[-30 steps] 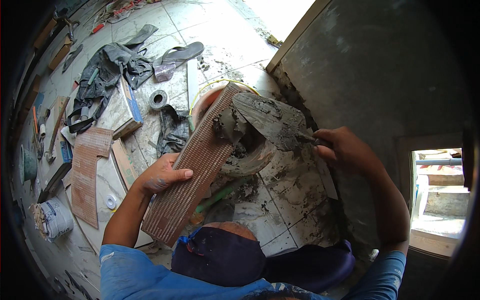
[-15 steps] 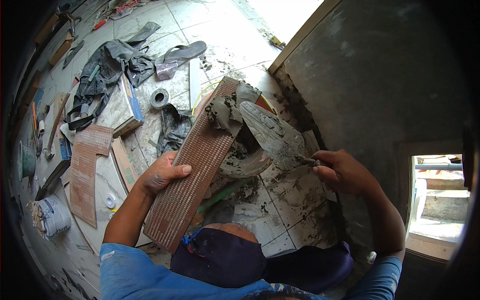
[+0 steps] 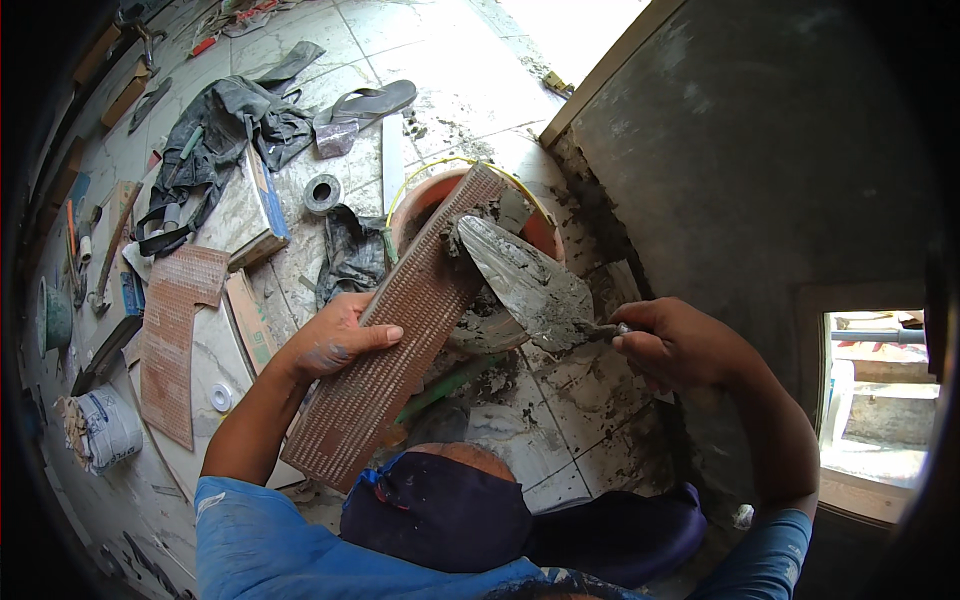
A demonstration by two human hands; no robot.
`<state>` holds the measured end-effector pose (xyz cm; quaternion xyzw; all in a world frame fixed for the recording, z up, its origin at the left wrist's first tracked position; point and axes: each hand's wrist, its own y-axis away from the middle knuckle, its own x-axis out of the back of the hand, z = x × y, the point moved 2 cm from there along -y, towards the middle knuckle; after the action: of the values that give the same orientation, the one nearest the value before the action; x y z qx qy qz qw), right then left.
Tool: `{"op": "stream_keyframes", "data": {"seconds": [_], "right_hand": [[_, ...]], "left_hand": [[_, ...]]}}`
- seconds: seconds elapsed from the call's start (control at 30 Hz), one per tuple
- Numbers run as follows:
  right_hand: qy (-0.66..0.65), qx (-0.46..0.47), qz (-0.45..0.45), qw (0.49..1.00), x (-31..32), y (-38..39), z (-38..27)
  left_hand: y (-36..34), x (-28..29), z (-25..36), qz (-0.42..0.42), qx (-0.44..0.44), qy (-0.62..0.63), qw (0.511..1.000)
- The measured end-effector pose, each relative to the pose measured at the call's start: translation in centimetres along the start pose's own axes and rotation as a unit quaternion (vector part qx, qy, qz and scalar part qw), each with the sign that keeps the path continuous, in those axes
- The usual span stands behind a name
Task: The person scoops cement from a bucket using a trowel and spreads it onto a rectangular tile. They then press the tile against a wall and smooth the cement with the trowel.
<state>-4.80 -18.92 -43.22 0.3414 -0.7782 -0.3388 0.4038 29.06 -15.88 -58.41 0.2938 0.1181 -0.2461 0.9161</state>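
Observation:
My left hand [image 3: 350, 338] grips the edge of a long brown tile strip [image 3: 385, 345], thumb on its ridged, dotted face. The strip is tilted, its far end over an orange bucket [image 3: 413, 205] with a yellow rim or handle. In my right hand [image 3: 675, 345] is a pointed trowel [image 3: 530, 285], its blade coated in grey mortar and its tip against the strip's far right edge. A little grey mortar [image 3: 490, 210] shows beside that edge. The strip and the trowel hide much of the bucket's inside.
A dark wall [image 3: 760, 160] rises at right, with a low opening [image 3: 875, 400]. To the left lie a cut brown tile [image 3: 180, 340], a tape roll [image 3: 322, 193], a dark crumpled garment [image 3: 225, 130], a flip-flop [image 3: 375, 103] and a white pail [image 3: 105, 430]. Mortar crumbs dot the tiled floor.
The trowel has moved left and slightly down across the strip's far end. The mortar lump there has mostly left its face. More of the bucket now shows.

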Motion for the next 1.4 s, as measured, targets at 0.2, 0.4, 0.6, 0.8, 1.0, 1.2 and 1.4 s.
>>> {"op": "stream_keyframes", "data": {"seconds": [0.2,0.4,0.6,0.8,1.0,1.2,1.4], "right_hand": [[0.031,-0.030,-0.027,0.999,0.0,0.3,-0.3],[0.064,-0.031,-0.030,0.997,-0.3,0.1,-0.2],[0.083,-0.034,-0.038,0.995,-0.7,-0.4,0.0],[0.095,-0.034,-0.039,0.994,-1.1,-0.4,0.3],[0.168,0.030,-0.011,0.985,-2.9,-0.7,1.2],[0.136,0.018,-0.008,0.991,-3.0,0.9,3.1],[0.102,0.001,0.052,0.993,-0.7,2.7,4.0]], "left_hand": [[-0.4,0.3,-0.7,-0.010,-0.006,0.007,1.000],[-0.7,0.4,-0.9,-0.011,-0.007,0.032,0.999],[-1.0,0.4,-1.1,-0.011,0.000,0.040,0.999],[-1.1,0.4,-1.2,-0.011,0.001,0.039,0.999],[-1.2,0.8,-1.4,-0.006,-0.002,0.064,0.998],[-1.4,1.3,-1.8,0.001,0.010,0.077,0.997],[-1.2,2.0,-1.6,0.013,0.021,0.065,0.998]]}}
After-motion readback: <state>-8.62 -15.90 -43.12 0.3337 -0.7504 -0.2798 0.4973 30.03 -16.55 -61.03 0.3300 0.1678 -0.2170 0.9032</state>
